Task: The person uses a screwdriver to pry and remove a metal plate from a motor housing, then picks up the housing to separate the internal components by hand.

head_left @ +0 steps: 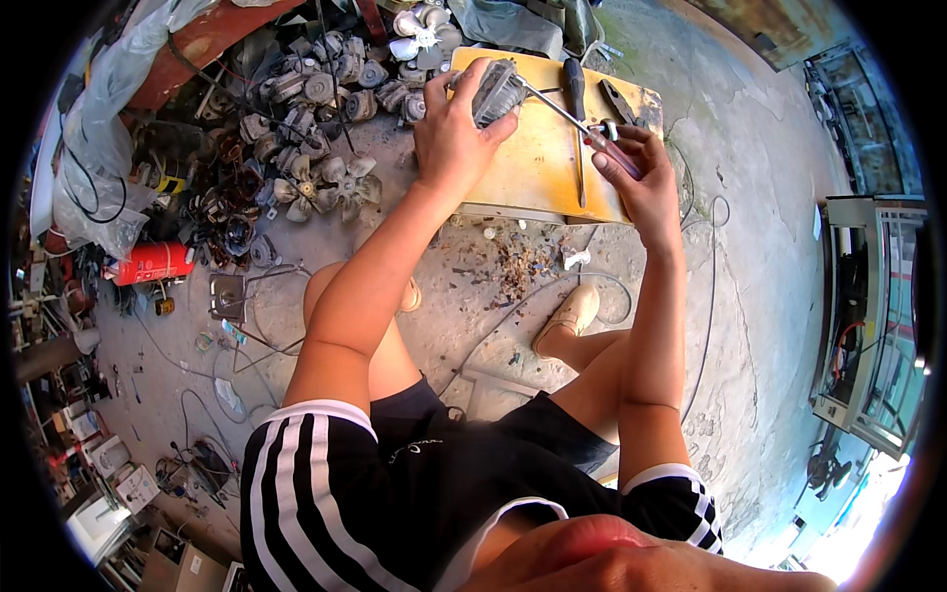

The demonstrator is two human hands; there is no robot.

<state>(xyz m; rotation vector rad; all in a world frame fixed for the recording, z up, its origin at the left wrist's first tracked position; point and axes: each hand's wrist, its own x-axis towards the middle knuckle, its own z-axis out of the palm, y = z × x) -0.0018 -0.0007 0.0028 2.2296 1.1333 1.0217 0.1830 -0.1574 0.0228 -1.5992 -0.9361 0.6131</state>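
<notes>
My left hand (456, 138) is closed round a small grey electric motor (498, 96) above the far left part of a yellow wooden board (513, 173). In my right hand (646, 178) is a screwdriver with a clear reddish handle (621, 161). Its metal shaft slants up and left, and the tip meets the motor's right side; whether it sits in a screw is too small to tell. A small white piece (610, 130) shows by the right fingers. Behind the shaft lies a second screwdriver with a black handle (573, 89). Dark-handled pliers (619, 101) rest at the board's right.
Many old motors (321, 87) and metal fan blades (350, 185) are heaped left of the board. Debris (518, 266) litters the concrete floor below it, beside my shoe (570, 318). Cables cross the floor. A red cylinder (153, 263) lies at left; a glass-fronted cabinet (878, 316) stands at right.
</notes>
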